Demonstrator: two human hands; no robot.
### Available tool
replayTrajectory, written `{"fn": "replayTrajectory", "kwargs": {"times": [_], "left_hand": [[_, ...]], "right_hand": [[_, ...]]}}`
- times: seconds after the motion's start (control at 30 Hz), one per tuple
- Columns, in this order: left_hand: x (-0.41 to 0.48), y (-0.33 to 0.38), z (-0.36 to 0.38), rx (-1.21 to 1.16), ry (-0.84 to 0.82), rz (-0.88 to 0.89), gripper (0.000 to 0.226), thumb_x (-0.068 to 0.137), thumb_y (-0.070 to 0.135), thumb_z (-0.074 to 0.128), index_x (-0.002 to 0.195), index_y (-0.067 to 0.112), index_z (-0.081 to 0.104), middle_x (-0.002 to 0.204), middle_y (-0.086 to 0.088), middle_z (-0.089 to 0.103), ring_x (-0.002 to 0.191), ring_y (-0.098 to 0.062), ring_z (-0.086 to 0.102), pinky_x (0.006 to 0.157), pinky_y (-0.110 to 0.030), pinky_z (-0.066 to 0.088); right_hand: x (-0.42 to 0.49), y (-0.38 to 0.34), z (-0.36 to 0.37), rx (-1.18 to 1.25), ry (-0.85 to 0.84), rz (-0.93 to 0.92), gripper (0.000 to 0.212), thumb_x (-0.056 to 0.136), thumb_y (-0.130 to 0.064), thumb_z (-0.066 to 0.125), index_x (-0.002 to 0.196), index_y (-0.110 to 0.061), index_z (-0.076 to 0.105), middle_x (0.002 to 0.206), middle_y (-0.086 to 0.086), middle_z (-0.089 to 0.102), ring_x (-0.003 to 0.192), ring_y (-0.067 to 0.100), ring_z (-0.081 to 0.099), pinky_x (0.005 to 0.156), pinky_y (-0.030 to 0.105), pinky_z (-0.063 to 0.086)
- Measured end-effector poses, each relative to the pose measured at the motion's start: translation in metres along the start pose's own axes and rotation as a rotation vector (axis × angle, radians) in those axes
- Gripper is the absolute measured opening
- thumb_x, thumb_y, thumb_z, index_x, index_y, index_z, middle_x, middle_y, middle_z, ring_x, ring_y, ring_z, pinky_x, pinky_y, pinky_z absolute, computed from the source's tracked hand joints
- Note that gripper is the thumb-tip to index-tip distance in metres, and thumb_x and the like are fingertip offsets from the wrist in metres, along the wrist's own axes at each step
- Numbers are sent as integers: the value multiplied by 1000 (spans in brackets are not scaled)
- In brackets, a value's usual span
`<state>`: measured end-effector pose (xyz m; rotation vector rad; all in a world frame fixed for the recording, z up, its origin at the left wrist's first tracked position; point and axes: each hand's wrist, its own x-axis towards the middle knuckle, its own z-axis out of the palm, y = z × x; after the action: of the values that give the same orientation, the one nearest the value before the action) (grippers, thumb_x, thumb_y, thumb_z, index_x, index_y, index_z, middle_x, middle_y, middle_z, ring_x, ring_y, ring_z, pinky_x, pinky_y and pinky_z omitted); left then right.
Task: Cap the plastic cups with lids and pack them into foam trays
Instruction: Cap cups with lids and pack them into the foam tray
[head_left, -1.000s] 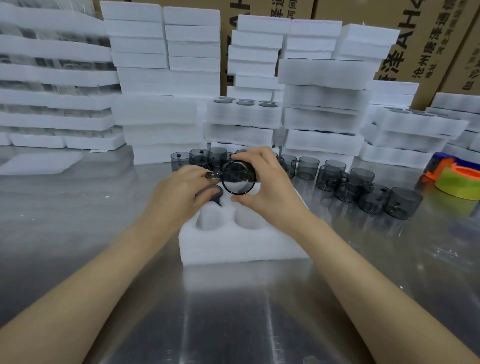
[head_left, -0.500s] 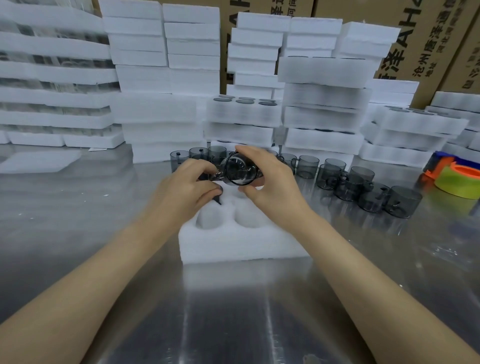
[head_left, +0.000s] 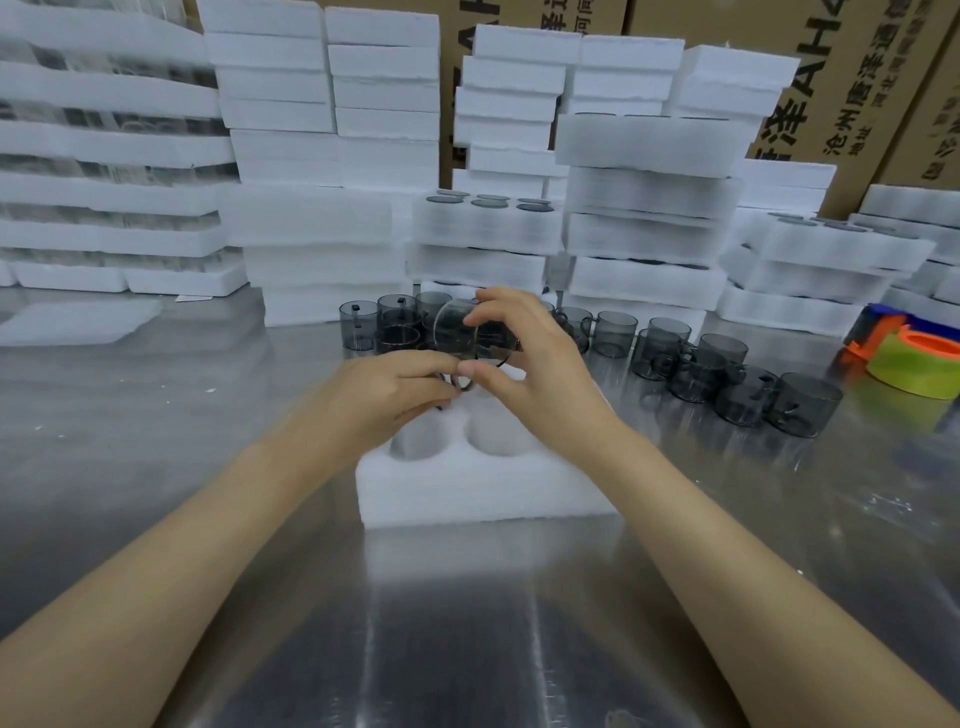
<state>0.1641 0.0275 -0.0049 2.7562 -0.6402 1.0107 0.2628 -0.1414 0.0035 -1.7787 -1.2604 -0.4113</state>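
Observation:
A white foam tray (head_left: 483, 493) with round pockets lies on the steel table in front of me; its two near pockets are empty. Above its far side my right hand (head_left: 540, 379) grips a smoky grey plastic cup (head_left: 460, 332) lying on its side. My left hand (head_left: 384, 395) is beside it, fingers curled around a dark ring-shaped lid (head_left: 464, 383) at the cup's lower edge. Whether the lid is seated on the cup I cannot tell. Behind the hands stands a row of several uncapped grey cups (head_left: 675, 353).
Stacks of white foam trays (head_left: 322, 218) line the back of the table, some holding capped cups (head_left: 488, 202). Cardboard boxes (head_left: 857, 78) rise behind them. A green and orange tape dispenser (head_left: 914, 358) sits at the right edge. A loose foam sheet (head_left: 78, 322) lies far left.
The cup has turned from facing me with its mouth to lying sideways and moved slightly up and away. My left hand has shifted right, closer under the cup.

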Motion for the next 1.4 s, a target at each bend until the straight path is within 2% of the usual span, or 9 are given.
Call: {"fn": "replayTrajectory", "kwargs": {"times": [0.27,0.37,0.57,0.7,0.87,1.0,1.23,1.33,1.4], "left_hand": [[-2,-7,11,74,68,-125,13,81,1,72,91,8,76,115,-9,68,98,-27,67,64,-39,56],[-3,-9,12,54,89,-207,12,86,3,68,94,8,75,119,-7,66,106,-28,64,67,-45,57],[-3,-11,15,32,108,-256,13,89,8,66,98,9,75,118,-4,66,108,-25,62,71,-42,55],[-3,-13,17,28,116,-255,13,89,8,65,98,7,74,116,-6,67,106,-27,63,69,-45,55],[-4,-13,18,26,125,-259,13,90,8,63,99,7,74,114,-5,67,106,-27,63,70,-46,55],[-4,-13,18,16,128,-263,14,91,9,62,101,8,73,114,-5,67,105,-26,62,70,-46,55],[-4,-14,18,14,112,-238,15,91,7,61,100,5,73,109,-8,68,100,-29,64,69,-48,55],[-4,-15,18,7,111,-238,15,92,9,59,99,6,73,108,-7,68,98,-28,64,69,-47,55],[-5,-15,19,-3,112,-257,16,93,11,59,98,7,73,109,-6,67,99,-26,62,70,-46,54]], "right_hand": [[5,7,-8,205,304,295,50,79,-6,68,123,-22,52,122,-6,45,116,10,50,95,30,49],[6,9,-9,193,221,355,57,78,-3,67,131,-20,55,122,-2,48,115,9,50,90,11,43],[4,6,-3,55,-132,325,41,83,-9,71,123,-15,64,136,-4,50,124,7,47,101,11,34],[4,7,-3,-60,-138,314,22,84,-16,72,106,-13,73,139,0,51,125,12,48,104,25,36],[3,12,-1,-194,-185,320,19,86,-25,71,98,-12,75,138,2,52,127,13,46,92,13,30],[0,10,1,-244,-338,259,56,95,-43,53,145,-23,39,151,-5,37,141,9,27,117,29,13],[2,13,0,-416,-663,334,62,96,-61,25,151,-30,23,160,-10,5,148,13,-1,118,41,-2],[1,12,-2,-320,-619,354,51,97,-57,33,140,-32,45,154,-13,29,144,10,20,116,38,16],[2,13,-8,-76,-412,400,30,98,-46,45,111,-28,66,115,-17,61,112,5,52,97,25,37]]}}
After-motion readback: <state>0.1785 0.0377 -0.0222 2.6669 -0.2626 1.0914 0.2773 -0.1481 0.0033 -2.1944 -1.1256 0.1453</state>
